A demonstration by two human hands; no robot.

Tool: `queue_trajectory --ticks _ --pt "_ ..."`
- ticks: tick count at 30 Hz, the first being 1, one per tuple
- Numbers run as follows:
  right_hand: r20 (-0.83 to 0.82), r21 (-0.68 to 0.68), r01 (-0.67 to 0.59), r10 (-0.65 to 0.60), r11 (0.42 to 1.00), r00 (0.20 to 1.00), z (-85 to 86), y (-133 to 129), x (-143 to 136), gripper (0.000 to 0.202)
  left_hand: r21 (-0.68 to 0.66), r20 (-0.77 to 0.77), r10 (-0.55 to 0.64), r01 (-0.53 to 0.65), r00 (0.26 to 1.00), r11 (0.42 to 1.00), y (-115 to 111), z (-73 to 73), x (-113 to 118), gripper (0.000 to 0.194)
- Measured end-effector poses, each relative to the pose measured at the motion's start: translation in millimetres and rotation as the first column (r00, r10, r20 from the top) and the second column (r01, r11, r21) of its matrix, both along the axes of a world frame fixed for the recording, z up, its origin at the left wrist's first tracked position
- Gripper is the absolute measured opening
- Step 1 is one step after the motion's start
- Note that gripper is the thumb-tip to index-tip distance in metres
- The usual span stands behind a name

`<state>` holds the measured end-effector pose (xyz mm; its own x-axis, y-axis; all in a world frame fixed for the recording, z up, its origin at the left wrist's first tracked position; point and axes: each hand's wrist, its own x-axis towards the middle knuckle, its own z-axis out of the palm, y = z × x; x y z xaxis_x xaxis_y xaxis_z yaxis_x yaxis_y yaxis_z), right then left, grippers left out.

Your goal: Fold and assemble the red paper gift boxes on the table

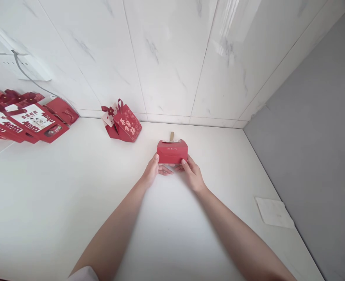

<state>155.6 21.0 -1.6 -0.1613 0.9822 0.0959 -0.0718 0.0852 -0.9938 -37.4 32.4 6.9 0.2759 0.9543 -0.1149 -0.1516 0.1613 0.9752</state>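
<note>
Between my two hands is a small red gift box [172, 153], with a line of tiny white print on the face toward me. A pale tag and a gold-coloured clip or ribbon end stick up at its top. My left hand [154, 168] grips its left end, thumb on the lower corner and fingers underneath. At the right end, my right hand [192, 172] holds it the same way, thumb pressed on the front corner. The box's far side and contents are hidden from me.
Left of centre, near the tiled wall [166, 58], stand red gift boxes [128, 124] with ribbon loops. Several more red gift boxes [31, 121] are crowded at the far left under a cable [31, 78]. A white tissue [274, 212] lies by the right edge of the white table [72, 187].
</note>
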Motion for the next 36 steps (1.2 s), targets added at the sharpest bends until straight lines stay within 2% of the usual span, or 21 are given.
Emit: queue_trajectory --ticks 11,18,23,27,30,36 --pt "0.018 -0.005 -0.014 0.014 1.0 1.0 4.2 -1 1 0.053 -0.032 0.02 0.008 -0.008 1.0 0.999 1 -2.1 -1 0.078" --pt "-0.11 0.118 0.047 -0.034 0.992 0.993 8.8 -5 2 0.051 0.028 0.287 0.146 -0.16 0.947 0.987 1 4.7 4 0.063" --pt "-0.11 0.098 0.057 -0.046 0.994 0.993 10.1 -7 -1 0.043 0.159 0.196 0.149 -0.182 0.969 0.97 -5 7.9 6 0.053" --pt "-0.009 0.186 0.02 -0.019 0.982 1.0 13.0 -11 -2 0.035 0.29 0.165 0.322 -0.358 0.932 0.888 -8 4.6 6 0.05" --pt "0.063 0.252 -0.009 -0.007 0.968 0.998 13.7 -12 -3 0.031 0.343 0.167 0.396 -0.429 0.903 0.835 -9 2.5 6 0.062" --pt "0.083 0.231 -0.035 0.016 0.972 0.996 13.6 -11 -2 0.033 0.364 0.104 0.378 -0.389 0.92 0.846 -8 0.7 10 0.056"
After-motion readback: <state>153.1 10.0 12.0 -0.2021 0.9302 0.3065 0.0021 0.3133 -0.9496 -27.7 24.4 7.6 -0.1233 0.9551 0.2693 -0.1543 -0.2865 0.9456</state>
